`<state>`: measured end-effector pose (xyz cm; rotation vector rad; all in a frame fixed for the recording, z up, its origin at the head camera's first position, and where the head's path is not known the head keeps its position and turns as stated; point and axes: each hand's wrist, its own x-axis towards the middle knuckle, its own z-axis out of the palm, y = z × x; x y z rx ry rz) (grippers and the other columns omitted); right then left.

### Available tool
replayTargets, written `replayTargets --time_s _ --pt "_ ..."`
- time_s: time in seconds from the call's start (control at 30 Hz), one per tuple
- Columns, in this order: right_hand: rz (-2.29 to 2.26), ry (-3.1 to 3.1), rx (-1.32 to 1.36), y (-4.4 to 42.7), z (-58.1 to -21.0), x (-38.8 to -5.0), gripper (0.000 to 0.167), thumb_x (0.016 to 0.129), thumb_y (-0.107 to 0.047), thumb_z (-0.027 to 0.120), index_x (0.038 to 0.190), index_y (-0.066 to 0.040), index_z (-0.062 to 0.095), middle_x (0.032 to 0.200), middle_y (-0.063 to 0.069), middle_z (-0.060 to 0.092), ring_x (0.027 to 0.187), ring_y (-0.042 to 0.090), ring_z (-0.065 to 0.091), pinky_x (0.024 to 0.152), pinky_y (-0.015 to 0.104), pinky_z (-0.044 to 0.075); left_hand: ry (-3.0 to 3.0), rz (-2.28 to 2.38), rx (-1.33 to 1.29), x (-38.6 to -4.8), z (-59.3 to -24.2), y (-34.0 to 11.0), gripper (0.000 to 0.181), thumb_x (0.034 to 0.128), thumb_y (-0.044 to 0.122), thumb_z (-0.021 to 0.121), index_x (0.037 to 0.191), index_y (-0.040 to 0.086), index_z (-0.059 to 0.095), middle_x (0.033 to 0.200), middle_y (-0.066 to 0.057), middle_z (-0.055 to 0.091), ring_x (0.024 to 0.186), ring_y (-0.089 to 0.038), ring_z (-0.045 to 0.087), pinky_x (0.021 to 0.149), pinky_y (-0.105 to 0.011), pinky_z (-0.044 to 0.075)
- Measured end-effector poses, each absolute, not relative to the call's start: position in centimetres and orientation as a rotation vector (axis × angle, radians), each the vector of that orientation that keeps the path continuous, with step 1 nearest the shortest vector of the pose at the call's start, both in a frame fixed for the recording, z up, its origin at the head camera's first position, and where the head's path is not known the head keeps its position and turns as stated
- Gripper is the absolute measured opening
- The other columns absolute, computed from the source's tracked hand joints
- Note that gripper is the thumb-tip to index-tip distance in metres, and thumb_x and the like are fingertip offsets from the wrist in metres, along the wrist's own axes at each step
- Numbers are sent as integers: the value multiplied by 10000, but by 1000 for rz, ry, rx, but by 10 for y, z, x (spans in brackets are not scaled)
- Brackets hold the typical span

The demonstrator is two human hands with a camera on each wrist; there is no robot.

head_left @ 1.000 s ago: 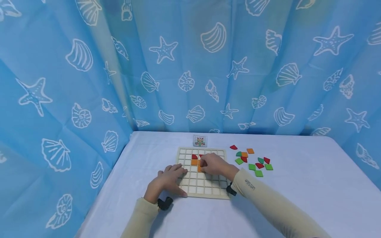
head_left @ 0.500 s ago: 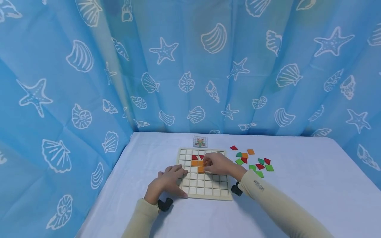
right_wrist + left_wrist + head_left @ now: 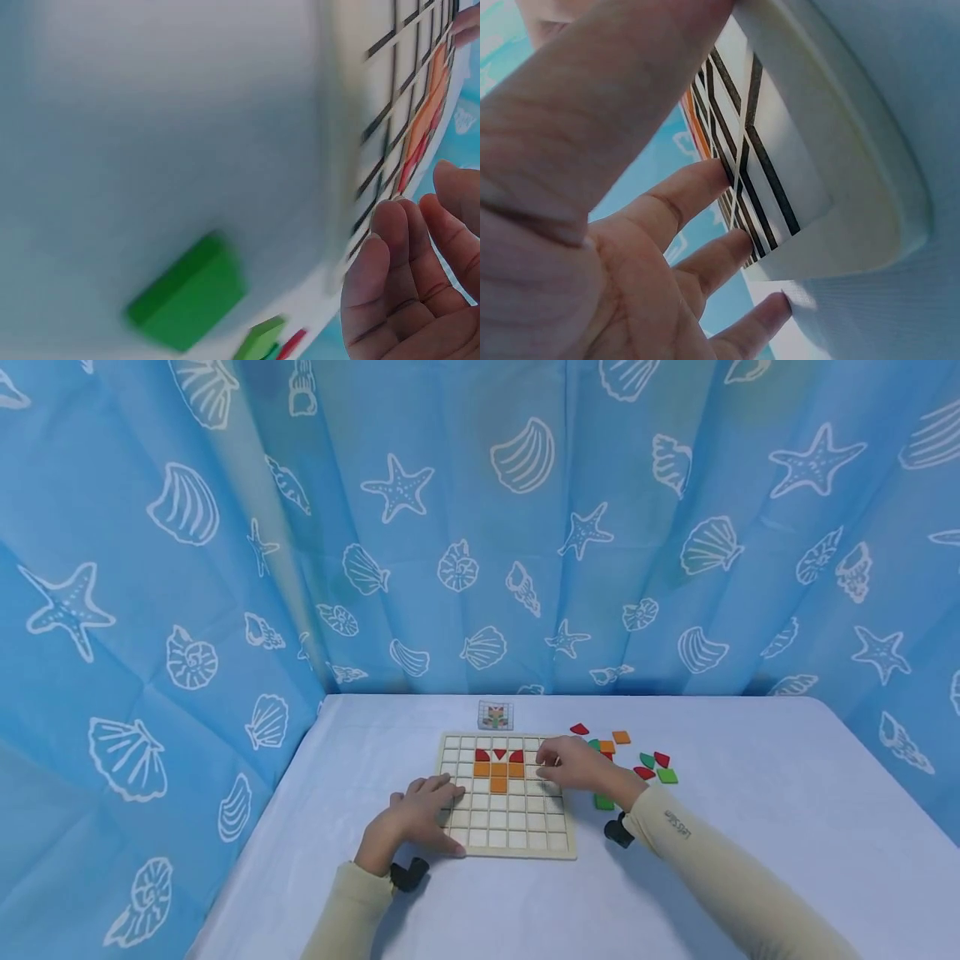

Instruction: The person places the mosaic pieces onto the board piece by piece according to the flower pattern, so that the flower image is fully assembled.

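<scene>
A cream grid board point(image 3: 517, 853) lies on the table. Near its top are red pieces, with a red triangle point(image 3: 499, 754) between two red rounded pieces, above a row of orange squares; one more orange square point(image 3: 498, 785) sits below the row's middle. My left hand point(image 3: 415, 817) rests on the board's left edge with fingers spread, thumb at the front edge in the left wrist view point(image 3: 630, 97). Over the board's right side is my right hand point(image 3: 577, 764), fingers loosely bent. In the right wrist view its fingertips point(image 3: 373, 259) hold nothing visible.
Loose red, green and orange pieces lie right of the board, including a green square point(image 3: 667, 775) and an orange square point(image 3: 621, 737); my right hand hides some. A small pattern card point(image 3: 496, 717) lies behind the board. A blue shell-print curtain point(image 3: 483, 602) hangs behind the table.
My right hand has moved right, off the coloured pieces, uncovering the right orange square and right red piece. My left hand stays on the board's edge. The head view has shifted slightly.
</scene>
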<state>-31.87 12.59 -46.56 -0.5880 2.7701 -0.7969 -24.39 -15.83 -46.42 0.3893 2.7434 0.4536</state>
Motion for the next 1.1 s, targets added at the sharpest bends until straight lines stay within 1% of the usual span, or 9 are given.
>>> replayTargets --time_s 0.13,0.2,0.37,0.47,0.63,0.77,0.87,1.0,1.1 --pt "-787 2787 -538 143 -468 -320 127 935 -174 717 1037 -99 698 904 -9 653 824 167 566 735 318 526 2745 452 390 -244 -464 -159 909 698 459 908 1471 204 503 1606 -103 344 1460 -403 275 1101 -703 241" --pt "-785 2802 -501 151 -470 -321 149 934 -189 720 1055 -104 701 916 -5 652 834 171 564 734 316 522 2747 452 389 -244 -464 -159 909 700 462 907 1472 204 503 1606 -102 343 1463 -408 272 1101 -705 239" --pt "-786 2820 -395 173 -473 -326 210 932 -215 722 1099 -90 701 973 25 664 881 191 583 804 359 544 2756 451 402 -245 -466 -161 909 703 466 904 1475 204 502 1607 -98 345 1464 -404 273 1100 -703 245" --pt "-794 2818 -333 186 -473 -327 235 935 -218 717 1123 -79 690 993 39 661 874 194 590 816 363 552 2749 455 399 -246 -467 -161 902 709 454 904 1476 203 501 1609 -99 342 1466 -403 267 1105 -704 236" --pt "-819 2829 -304 207 -467 -325 221 943 -186 704 1111 -42 692 994 74 668 870 223 581 773 348 541 2736 449 383 -247 -467 -160 903 719 450 899 1487 213 488 1619 -93 325 1476 -404 248 1118 -702 218" --pt "-825 2845 -276 228 -465 -323 262 954 -180 685 1143 1 683 1024 122 667 889 253 582 735 341 548 2736 455 379 -247 -466 -161 906 711 454 902 1482 211 494 1618 -92 327 1477 -403 248 1118 -703 216" --pt "-813 2859 -237 244 -467 -322 278 960 -187 673 1160 6 673 1048 139 664 892 259 592 734 346 560 2737 455 381 -247 -466 -162 907 708 459 902 1479 208 495 1615 -96 329 1474 -402 253 1115 -706 217" --pt "-775 2875 -206 261 -473 -321 254 946 -147 687 1140 15 667 1069 166 665 934 287 598 814 412 573 2735 453 394 -248 -468 -162 913 712 472 895 1485 208 488 1617 -99 327 1474 -409 252 1111 -710 221" --pt "-766 2878 -191 272 -476 -318 254 931 -117 703 1135 28 659 1083 195 659 956 318 597 846 454 568 2733 457 401 -248 -469 -162 912 710 470 897 1481 202 490 1613 -106 330 1469 -413 257 1103 -715 226"
